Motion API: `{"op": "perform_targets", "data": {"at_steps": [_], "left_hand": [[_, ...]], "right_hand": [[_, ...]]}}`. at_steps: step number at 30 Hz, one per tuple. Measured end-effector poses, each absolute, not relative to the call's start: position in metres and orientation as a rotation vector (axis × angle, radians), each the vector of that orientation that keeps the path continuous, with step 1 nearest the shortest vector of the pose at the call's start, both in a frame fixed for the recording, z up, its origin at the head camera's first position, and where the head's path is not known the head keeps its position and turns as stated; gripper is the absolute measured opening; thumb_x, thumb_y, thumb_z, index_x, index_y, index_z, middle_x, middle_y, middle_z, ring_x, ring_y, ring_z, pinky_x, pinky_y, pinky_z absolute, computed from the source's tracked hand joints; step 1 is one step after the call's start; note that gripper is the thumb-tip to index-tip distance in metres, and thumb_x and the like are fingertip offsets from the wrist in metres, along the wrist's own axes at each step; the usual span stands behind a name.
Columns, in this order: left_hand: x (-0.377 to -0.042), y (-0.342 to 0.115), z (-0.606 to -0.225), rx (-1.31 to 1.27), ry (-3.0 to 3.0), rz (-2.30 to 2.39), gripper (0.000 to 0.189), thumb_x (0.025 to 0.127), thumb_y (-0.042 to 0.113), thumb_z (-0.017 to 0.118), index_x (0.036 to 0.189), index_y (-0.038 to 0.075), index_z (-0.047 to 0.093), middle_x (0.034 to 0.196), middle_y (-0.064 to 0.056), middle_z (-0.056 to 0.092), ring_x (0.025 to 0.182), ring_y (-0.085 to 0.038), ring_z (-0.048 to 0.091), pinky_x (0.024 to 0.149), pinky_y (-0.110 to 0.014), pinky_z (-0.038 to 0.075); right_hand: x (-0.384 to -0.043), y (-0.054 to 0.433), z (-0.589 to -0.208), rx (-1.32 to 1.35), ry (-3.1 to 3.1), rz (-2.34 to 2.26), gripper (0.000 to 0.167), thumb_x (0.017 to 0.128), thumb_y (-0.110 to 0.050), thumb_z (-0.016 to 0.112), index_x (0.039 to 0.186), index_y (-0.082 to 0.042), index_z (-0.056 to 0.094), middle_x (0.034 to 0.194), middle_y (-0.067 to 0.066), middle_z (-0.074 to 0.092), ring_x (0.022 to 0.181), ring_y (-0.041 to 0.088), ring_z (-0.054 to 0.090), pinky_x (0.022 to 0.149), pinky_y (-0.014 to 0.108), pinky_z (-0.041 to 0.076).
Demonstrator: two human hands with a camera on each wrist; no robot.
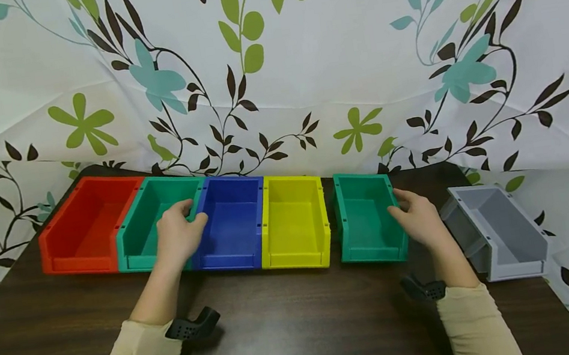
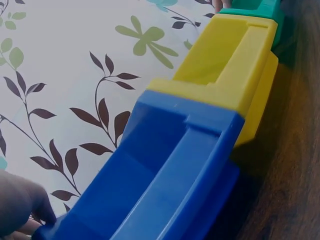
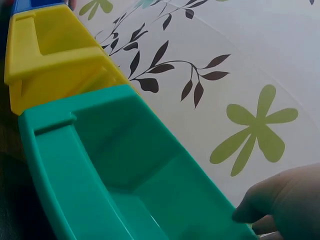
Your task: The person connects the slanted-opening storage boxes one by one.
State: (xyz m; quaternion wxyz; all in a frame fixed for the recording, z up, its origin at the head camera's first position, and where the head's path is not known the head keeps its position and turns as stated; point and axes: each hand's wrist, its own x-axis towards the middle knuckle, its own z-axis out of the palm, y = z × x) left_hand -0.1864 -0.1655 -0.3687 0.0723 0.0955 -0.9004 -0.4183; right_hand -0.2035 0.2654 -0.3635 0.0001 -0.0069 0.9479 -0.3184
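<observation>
My left hand [image 1: 179, 233] is at the rim where the left green bin [image 1: 145, 221] meets the blue bin [image 1: 230, 221]. Its thumb lies on the blue bin's left wall, and the other fingers curl over beyond that wall. At the right, my right hand [image 1: 416, 213] pinches the right wall of another green bin [image 1: 369, 220], thumb inside and fingers outside. In the right wrist view the thumb [image 3: 250, 205] rests on that green rim. Between the blue bin and this green one stands a yellow bin [image 1: 294, 218], with a narrow gap on its right.
A red bin [image 1: 89, 223] ends the row at the left. A grey bin [image 1: 507, 231] sits tilted at the table's right edge. The dark wooden table [image 1: 306, 332] backs onto a white leaf-patterned cloth [image 1: 300, 96].
</observation>
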Motion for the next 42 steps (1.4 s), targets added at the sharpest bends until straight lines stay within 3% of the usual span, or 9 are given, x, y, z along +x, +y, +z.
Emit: {"op": "perform_targets", "data": {"at_steps": [6, 11, 17, 21, 24, 27, 31, 42], "left_hand": [[-0.186, -0.165, -0.368, 0.284, -2.682, -1.148, 0.051, 0.088, 0.01, 0.044, 0.135, -0.01, 0.044, 0.133, -0.031, 0.049, 0.119, -0.046, 0.05, 0.092, -0.058, 0.045], [-0.187, -0.161, -0.373, 0.215, -2.683, -1.079, 0.05, 0.089, 0.014, 0.047, 0.134, -0.01, 0.045, 0.134, -0.032, 0.048, 0.12, -0.047, 0.049, 0.094, -0.06, 0.044], [-0.186, -0.149, -0.374, 0.094, -2.671, -0.959, 0.053, 0.088, 0.02, 0.056, 0.131, -0.009, 0.048, 0.144, -0.033, 0.035, 0.133, -0.052, 0.031, 0.104, -0.072, 0.022], [-0.183, -0.138, -0.373, 0.005, -2.64, -0.886, 0.053, 0.087, 0.021, 0.06, 0.13, -0.009, 0.05, 0.145, -0.031, 0.035, 0.134, -0.053, 0.028, 0.105, -0.073, 0.015], [-0.18, -0.131, -0.374, -0.078, -2.608, -0.892, 0.053, 0.087, 0.022, 0.061, 0.13, -0.008, 0.051, 0.145, -0.029, 0.037, 0.136, -0.049, 0.03, 0.109, -0.067, 0.018], [-0.179, -0.125, -0.376, -0.156, -2.608, -0.961, 0.053, 0.088, 0.023, 0.062, 0.131, -0.006, 0.051, 0.145, -0.026, 0.039, 0.137, -0.044, 0.032, 0.111, -0.061, 0.023], [-0.178, -0.119, -0.38, -0.233, -2.653, -1.108, 0.056, 0.09, 0.027, 0.062, 0.134, -0.004, 0.048, 0.144, -0.023, 0.042, 0.135, -0.04, 0.037, 0.109, -0.056, 0.032], [-0.179, -0.109, -0.39, -0.25, -2.774, -1.357, 0.06, 0.09, 0.037, 0.062, 0.138, 0.003, 0.047, 0.138, -0.019, 0.051, 0.124, -0.036, 0.052, 0.098, -0.052, 0.046]], "right_hand": [[-0.206, 0.266, -0.368, -0.024, 2.973, -1.027, 0.054, 0.095, -0.013, 0.045, 0.145, 0.004, 0.031, 0.122, 0.034, 0.057, 0.107, 0.043, 0.06, 0.071, 0.039, 0.054], [-0.206, 0.263, -0.371, -0.036, 3.004, -1.07, 0.052, 0.095, -0.011, 0.046, 0.142, 0.007, 0.035, 0.119, 0.034, 0.059, 0.102, 0.042, 0.063, 0.064, 0.031, 0.05], [-0.208, 0.258, -0.374, -0.024, 3.038, -1.097, 0.05, 0.094, -0.011, 0.047, 0.14, 0.007, 0.039, 0.111, 0.032, 0.063, 0.094, 0.038, 0.067, 0.061, 0.029, 0.051], [-0.208, 0.255, -0.375, -0.019, 3.04, -1.116, 0.049, 0.094, -0.012, 0.048, 0.139, 0.007, 0.04, 0.11, 0.031, 0.064, 0.091, 0.037, 0.067, 0.06, 0.029, 0.05], [-0.208, 0.252, -0.376, -0.027, 3.052, -1.121, 0.049, 0.094, -0.012, 0.048, 0.138, 0.007, 0.042, 0.109, 0.031, 0.064, 0.09, 0.036, 0.068, 0.06, 0.028, 0.05], [-0.208, 0.251, -0.377, -0.034, 3.072, -1.124, 0.048, 0.093, -0.011, 0.049, 0.137, 0.007, 0.043, 0.107, 0.03, 0.066, 0.072, 0.028, 0.068, 0.053, 0.026, 0.047], [-0.21, 0.25, -0.378, -0.036, 3.09, -1.15, 0.047, 0.092, -0.01, 0.051, 0.136, 0.006, 0.046, 0.103, 0.029, 0.067, 0.055, 0.015, 0.057, 0.046, 0.026, 0.041], [-0.208, 0.247, -0.375, -0.032, 3.11, -1.218, 0.044, 0.092, -0.011, 0.051, 0.134, 0.004, 0.05, 0.101, 0.026, 0.069, 0.073, 0.022, 0.067, 0.052, 0.022, 0.046]]}}
